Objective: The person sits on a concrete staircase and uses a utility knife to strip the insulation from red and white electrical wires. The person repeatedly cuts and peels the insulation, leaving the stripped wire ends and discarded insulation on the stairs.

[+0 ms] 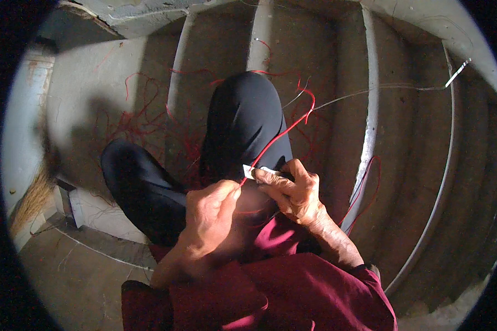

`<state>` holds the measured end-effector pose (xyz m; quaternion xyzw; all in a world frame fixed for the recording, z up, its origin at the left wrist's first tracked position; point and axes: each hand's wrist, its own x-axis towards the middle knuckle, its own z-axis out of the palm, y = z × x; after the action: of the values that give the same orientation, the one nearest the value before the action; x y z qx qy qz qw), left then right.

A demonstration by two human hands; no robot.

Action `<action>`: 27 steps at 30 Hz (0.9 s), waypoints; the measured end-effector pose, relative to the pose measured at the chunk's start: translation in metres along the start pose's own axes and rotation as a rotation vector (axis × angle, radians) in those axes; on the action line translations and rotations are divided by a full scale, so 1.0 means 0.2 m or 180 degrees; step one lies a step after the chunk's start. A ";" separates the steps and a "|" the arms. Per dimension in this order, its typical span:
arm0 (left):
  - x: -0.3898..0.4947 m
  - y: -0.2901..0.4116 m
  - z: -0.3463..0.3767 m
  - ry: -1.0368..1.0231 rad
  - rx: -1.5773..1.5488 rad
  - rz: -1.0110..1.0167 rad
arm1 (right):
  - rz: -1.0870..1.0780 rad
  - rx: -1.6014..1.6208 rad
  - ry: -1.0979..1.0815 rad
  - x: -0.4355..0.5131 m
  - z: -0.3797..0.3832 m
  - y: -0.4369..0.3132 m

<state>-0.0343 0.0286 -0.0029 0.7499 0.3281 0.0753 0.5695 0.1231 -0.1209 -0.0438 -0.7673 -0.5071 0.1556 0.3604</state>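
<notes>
My left hand [212,213] pinches a red insulated wire [269,145] between thumb and forefinger, a little above my lap. My right hand [292,190] grips a small blade with a flat, pale metal tip [249,171], its dark handle mostly hidden in the palm. The tip lies against the wire just beyond my left fingertips. From there the wire runs up over my raised knee in dark trousers and bends back at its far end. A thin grey strand [348,96] crosses near that bend and leads right to a white striped piece [458,72].
Concrete steps [368,124] descend towards the right. Tangled red wires [136,124] lie beyond and left of my knees. A red wire loop [375,182] hangs at the right over a step edge. Straw-like bristles [33,198] stand by the left wall.
</notes>
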 end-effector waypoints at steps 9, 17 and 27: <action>-0.17 -0.04 -0.03 -0.0066 -0.0184 0.0141 | 0.0154 -0.0064 -0.0021 0.00 -0.01 0.04; -0.33 -0.04 -0.08 0.0098 -0.0467 -0.0197 | 0.0159 0.0193 -0.0164 0.00 -0.02 -0.02; -0.38 -0.08 -0.07 -0.0087 0.0665 0.0633 | -0.0256 0.0012 -0.0075 -0.01 -0.01 0.01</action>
<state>-0.1064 -0.0023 0.0068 0.8349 0.2504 0.0865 0.4825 0.1251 -0.1232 -0.0435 -0.7437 -0.5415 0.1510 0.3618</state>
